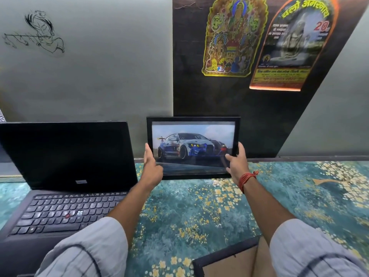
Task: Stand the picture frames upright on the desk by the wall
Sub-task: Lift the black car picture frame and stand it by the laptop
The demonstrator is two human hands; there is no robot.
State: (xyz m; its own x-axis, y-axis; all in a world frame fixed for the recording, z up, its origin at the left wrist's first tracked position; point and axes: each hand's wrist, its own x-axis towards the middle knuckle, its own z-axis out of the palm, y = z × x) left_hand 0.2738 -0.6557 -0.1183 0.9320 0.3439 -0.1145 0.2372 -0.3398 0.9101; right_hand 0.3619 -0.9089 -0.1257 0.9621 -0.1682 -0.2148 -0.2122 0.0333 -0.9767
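Both hands clamp the car picture frame at its lower sides: left hand on the left edge with fingers wrapped behind and thumb on the front, right hand on the right edge with its thumb on the glass. The frame is upright near the wall, just right of the open laptop; its bottom edge looks on or just above the patterned surface, can't tell which. No stand is visible from the front. Risks: if released while too vertical it tips forward and lands glass-down; if leaned too shallow the bottom edge probably slides out on the smooth-looking covering. It could also knock the laptop screen if shifted left. A second frame lies face-down at the near edge, partly under the right sleeve, so pulling that arm back could drag it off.
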